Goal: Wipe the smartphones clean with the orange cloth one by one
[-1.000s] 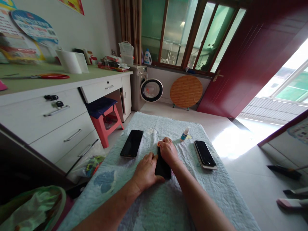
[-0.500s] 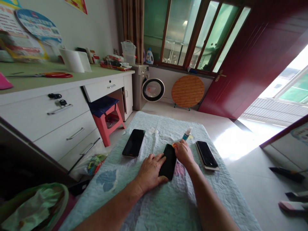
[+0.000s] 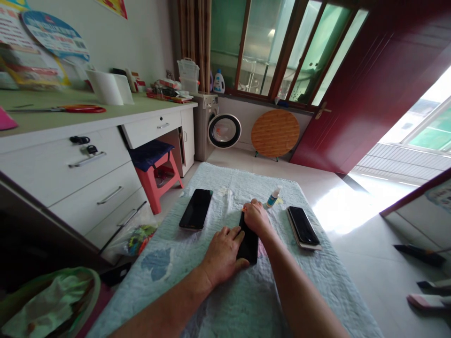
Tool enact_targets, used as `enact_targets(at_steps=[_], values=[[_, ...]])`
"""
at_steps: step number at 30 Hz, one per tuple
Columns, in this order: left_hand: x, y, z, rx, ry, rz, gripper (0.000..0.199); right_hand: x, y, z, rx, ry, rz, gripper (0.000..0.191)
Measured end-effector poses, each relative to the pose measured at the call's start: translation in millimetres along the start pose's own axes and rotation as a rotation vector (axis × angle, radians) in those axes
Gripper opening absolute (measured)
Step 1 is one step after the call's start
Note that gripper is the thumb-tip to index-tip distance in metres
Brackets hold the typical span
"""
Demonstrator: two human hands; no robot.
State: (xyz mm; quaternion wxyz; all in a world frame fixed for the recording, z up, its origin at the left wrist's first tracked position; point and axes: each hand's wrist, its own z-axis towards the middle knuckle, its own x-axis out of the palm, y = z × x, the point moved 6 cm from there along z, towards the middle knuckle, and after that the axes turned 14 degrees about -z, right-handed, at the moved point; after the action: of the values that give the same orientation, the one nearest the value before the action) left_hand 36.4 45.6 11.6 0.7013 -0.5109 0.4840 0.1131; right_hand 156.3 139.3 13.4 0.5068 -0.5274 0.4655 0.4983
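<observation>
A black smartphone [image 3: 249, 245] lies screen up on the light blue quilted cloth [image 3: 225, 310] in front of me. My left hand [image 3: 223, 253] holds it steady, fingers along its left edge and thumb at the lower end. At the phone's upper end, my right hand [image 3: 256, 216] presses down with curled fingers. A bit of something orange and soft-looking [image 3: 244, 207] pokes out from under those fingers; most of it is hidden. Just beyond the right hand stands a small spray bottle [image 3: 272, 198] with a blue label.
Another dark phone [image 3: 196, 209] lies to the left. On the right, a phone [image 3: 303, 226] rests on a pale flat item. A white desk [image 3: 102, 183], a red stool [image 3: 160, 176] and a waste bin [image 3: 93, 293] stand on the left.
My right hand has slid left with the orange thing, from the phone's upper right corner across its upper end. The spray bottle now shows more fully. My left hand has barely shifted.
</observation>
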Motion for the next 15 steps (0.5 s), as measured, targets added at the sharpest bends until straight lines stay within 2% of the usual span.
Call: enact_targets(at_steps=[3, 6, 11, 15], values=[[2.1, -1.0, -0.1, 0.031, -0.027, 0.011, 0.071, -2.3, 8.9, 4.3, -0.04, 0.028, 0.001, 0.028], [3.7, -2.1, -0.4, 0.042, -0.05, 0.009, 0.07, -3.5, 5.6, 6.3, -0.067, 0.053, -0.001, 0.029], [3.0, -4.8, -1.6, 0.024, -0.087, 0.005, 0.07, -0.6, -23.8, 6.0, -0.044, 0.1, -0.021, 0.03], [2.5, -5.4, -1.7, 0.025, -0.073, 0.001, 0.071, 2.5, -45.5, 2.4, -0.026, 0.122, -0.037, 0.03]])
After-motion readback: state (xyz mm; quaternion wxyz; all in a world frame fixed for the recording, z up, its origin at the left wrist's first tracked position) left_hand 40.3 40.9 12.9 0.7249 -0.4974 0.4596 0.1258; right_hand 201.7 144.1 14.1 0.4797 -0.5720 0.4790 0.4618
